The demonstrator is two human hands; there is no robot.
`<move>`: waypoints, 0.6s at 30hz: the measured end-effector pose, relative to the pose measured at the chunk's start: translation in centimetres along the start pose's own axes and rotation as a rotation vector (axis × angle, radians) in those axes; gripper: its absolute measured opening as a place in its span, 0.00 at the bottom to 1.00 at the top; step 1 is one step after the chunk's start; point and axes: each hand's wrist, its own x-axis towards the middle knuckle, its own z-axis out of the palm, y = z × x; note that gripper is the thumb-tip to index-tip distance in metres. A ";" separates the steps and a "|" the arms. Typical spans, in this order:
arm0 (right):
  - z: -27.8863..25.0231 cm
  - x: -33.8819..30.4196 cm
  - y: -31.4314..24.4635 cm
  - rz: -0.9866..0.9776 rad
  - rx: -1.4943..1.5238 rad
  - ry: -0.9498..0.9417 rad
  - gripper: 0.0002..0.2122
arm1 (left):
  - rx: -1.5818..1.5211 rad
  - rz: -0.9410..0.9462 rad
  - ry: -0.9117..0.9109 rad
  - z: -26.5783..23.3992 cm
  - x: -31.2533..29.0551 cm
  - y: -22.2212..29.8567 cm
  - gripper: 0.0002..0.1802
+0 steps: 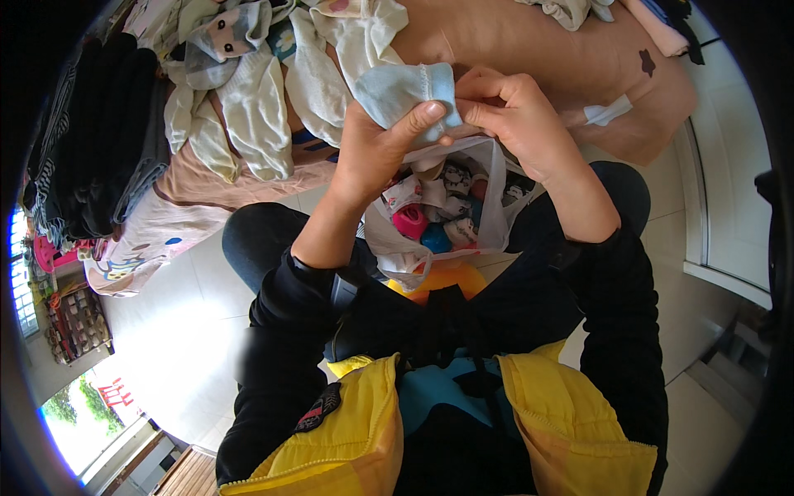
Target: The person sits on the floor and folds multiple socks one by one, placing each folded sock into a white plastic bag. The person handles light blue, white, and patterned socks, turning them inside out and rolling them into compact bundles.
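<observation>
A pale blue sock (pixel 395 91) is stretched between my two hands above the edge of the bed. My left hand (pixel 382 140) grips its lower side, thumb pressed on the fabric near the cuff. My right hand (pixel 511 107) pinches the cuff's right edge between thumb and fingers. Below them, a white plastic bag (pixel 490 219) gapes between my knees, with several rolled socks (pixel 437 202) inside in white, pink, blue and grey. Several loose white socks (pixel 255 107) lie side by side on the bed to the left of my hands.
A brown bed cover (pixel 529 41) spreads across the far side. Dark folded clothes (pixel 112 116) are stacked at the far left, and more clothing (pixel 571 10) lies at the far right. An orange object (pixel 451 283) shows under the bag. A white door (pixel 736 165) stands at right.
</observation>
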 end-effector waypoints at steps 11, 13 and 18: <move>0.7 -0.4 -0.6 -0.347 -0.412 0.015 0.08 | -0.223 -0.072 0.293 0.1 0.4 -0.7 0.16; 0.5 -0.6 -0.8 -0.315 -0.504 0.028 0.07 | -0.159 -0.022 0.272 -0.1 0.5 -0.7 0.15; -0.2 0.5 -1.0 -0.300 -0.291 0.045 0.08 | -0.155 -0.152 0.224 -0.2 0.1 0.2 0.16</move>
